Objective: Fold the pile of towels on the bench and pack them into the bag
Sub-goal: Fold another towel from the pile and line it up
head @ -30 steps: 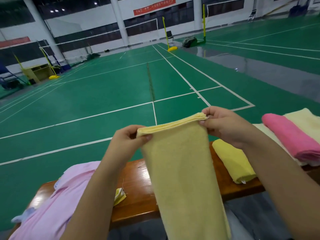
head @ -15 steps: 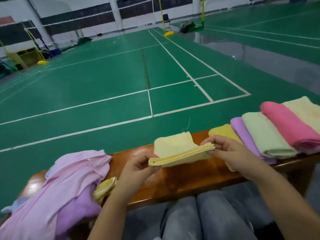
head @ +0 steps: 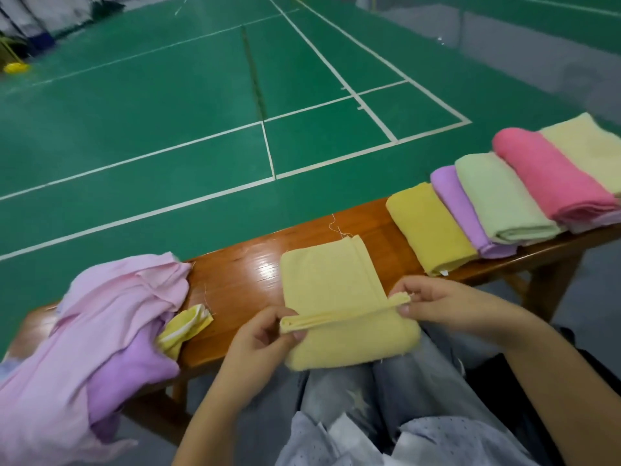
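Head view: left hand [head: 258, 334] and right hand [head: 433, 306] pinch yellow towel [head: 329, 284] ends, one each grip

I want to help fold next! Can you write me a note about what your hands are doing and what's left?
Left hand and right hand each pinch an end of the pale yellow terry towel, half folded on the glossy brown wooden bench.
Done: five folded towels in a row at the right end.
Left: finish this fold, fold the rumpled pink and purple pile on the left, then pack everything. No bag in view.
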Motion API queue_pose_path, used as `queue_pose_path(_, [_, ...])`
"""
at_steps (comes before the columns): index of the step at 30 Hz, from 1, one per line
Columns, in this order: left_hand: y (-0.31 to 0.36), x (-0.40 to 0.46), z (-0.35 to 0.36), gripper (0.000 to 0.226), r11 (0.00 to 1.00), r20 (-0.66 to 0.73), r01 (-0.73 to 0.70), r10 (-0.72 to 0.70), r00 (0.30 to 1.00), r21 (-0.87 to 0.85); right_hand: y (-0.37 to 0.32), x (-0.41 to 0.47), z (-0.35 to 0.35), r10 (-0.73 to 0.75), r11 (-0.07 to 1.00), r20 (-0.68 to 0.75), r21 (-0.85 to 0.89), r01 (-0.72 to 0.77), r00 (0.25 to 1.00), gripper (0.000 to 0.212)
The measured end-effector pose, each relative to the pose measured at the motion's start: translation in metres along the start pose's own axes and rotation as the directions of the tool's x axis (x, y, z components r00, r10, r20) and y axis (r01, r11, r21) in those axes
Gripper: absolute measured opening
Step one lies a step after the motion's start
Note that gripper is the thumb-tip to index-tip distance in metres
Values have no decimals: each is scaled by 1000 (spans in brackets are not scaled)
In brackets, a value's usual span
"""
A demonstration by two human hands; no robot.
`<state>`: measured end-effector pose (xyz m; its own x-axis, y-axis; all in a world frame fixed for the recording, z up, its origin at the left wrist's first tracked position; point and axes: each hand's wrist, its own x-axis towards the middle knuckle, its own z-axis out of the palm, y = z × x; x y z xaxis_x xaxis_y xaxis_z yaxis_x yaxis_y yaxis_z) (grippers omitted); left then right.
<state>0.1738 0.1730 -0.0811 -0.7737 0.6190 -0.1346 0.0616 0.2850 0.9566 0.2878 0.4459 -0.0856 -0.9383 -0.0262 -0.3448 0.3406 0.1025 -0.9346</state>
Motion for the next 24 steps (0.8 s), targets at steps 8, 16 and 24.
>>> queue_pose_path(8, [-6, 84, 8, 9, 977, -283, 129, -77, 956, 170, -18, 102, -6, -11, 987, -422, -149, -57, 907, 10])
queue_pose_path(16, [-39, 154, 7, 12, 900, -290, 241, -136, 947, 364, 5, 161, -20, -8, 817, -521, -496, -295, 854, 28])
queue_pose_path(24, [-49, 172, 0, 36, 860, -365, 381, -253, 896, 339, 12, 180, -20, -4, 727, -565, -568, -386, 825, 22])
